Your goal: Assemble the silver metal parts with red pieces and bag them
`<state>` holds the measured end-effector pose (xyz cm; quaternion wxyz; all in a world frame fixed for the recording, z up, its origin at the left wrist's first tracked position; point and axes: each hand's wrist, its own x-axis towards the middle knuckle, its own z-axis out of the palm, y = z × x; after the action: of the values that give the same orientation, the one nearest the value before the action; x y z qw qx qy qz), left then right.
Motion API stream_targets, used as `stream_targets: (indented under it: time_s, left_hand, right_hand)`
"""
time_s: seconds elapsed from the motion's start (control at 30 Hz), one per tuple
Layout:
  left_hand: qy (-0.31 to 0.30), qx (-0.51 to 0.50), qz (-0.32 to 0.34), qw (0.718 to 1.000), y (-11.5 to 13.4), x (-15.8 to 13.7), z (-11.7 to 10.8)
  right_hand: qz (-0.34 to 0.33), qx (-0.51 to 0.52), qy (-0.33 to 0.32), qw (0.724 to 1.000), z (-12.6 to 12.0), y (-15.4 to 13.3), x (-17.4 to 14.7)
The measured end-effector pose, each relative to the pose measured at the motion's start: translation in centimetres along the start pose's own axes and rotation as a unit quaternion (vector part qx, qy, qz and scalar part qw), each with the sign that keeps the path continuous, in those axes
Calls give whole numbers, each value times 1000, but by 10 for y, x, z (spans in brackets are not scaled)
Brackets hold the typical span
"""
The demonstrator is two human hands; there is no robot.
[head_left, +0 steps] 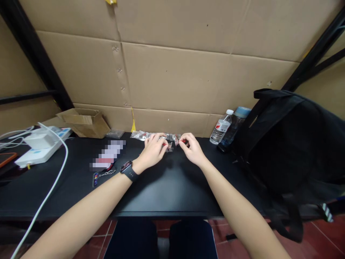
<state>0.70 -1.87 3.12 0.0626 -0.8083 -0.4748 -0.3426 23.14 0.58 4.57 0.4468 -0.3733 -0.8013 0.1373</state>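
My left hand (155, 148), with a dark watch on its wrist, is closed in a pinch above the black desk. Between its thumb and forefinger is a small clear plastic packet (169, 146) with red on it. Across a narrow gap, my right hand (192, 148) pinches another small clear and red packet piece (177, 141). Whether the two pieces belong to one packet, I cannot tell. Just behind the fingers, a row of shiny clear packets (138, 135) lies along the cardboard wall, partly hidden by my left hand.
A water bottle (221, 127), a blue-lidded bottle (237, 124) and a black backpack (291, 144) stand right. To the left are an open cardboard box (84, 122), a power strip (43, 151), a white cable (58, 172) and a lanyard charm (95, 179). Cardboard (175, 79) closes the back.
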Motion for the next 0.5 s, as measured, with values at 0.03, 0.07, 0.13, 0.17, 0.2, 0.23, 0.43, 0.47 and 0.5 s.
stream_targets:
  time_s: [0.03,0.07,0.13,0.17,0.2,0.23,0.43,0.47,0.5]
  left_hand:
    - [13,-16,-12,1000,1,0,2]
    - [25,-34,-24,999,2,0,3]
    - [43,-68,-43,996,3,1,5]
    - [48,-82,-50,994,5,1,6]
    - [51,-91,-54,993,6,1,7]
    - [52,-97,-56,992,7,0,7]
    - [55,-100,-46,992,14,-1,6]
    - [59,-102,-43,992,14,-1,6]
    - [62,-105,-41,992,14,-1,5]
  right_hand:
    - [10,20,18,1000,1,-1,1]
    - [16,38,27,999,2,-1,1]
    - [20,70,30,997,5,-2,-1]
    - [20,82,26,996,8,-3,-2]
    - [20,93,23,995,10,-4,-3]
    - [20,102,18,994,13,-6,-5]
    - [73,234,-29,969,23,-14,-10]
    - [89,265,-34,959,24,-15,-10]
    - [103,292,-38,950,24,-15,-10]
